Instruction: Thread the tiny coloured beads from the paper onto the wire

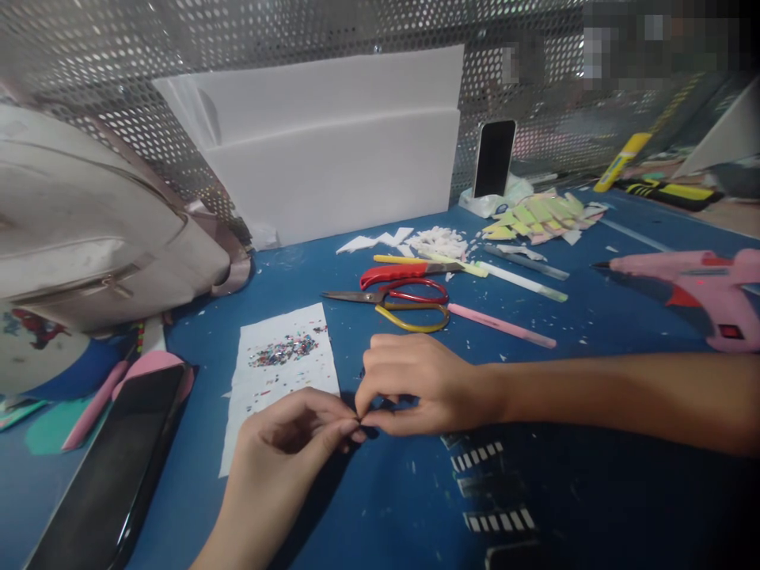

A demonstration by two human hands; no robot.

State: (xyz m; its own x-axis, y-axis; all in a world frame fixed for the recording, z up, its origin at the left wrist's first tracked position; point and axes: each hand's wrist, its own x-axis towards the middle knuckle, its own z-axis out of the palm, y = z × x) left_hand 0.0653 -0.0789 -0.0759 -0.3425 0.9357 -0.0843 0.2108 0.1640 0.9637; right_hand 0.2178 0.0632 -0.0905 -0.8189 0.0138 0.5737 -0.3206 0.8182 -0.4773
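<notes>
My left hand (pixel 297 443) and my right hand (pixel 419 384) meet at their fingertips just above the blue table. Both are closed in a pinch, thumb against finger; whatever sits between them is too small to make out. A white paper sheet (pixel 237 419) lies beside and partly behind my left hand, with a scatter of multicoloured glitter pieces (pixel 288 350) on it. Black strips with white bars (pixel 499 520) lie on the table below my right wrist. Just beyond my right hand are scissors (pixel 380 298) with red and yellow handles and a pink pen-like stick (pixel 502 325).
A pink glue gun (pixel 682 277) lies at right. Behind are a red-handled cutter (pixel 392 274), white scraps (pixel 439 241), yellow-green paper pieces (pixel 534 218) and a propped phone (pixel 495 158). A white board (pixel 338 174) stands at the back. A backpack (pixel 100 214) and black phone (pixel 112 467) are left.
</notes>
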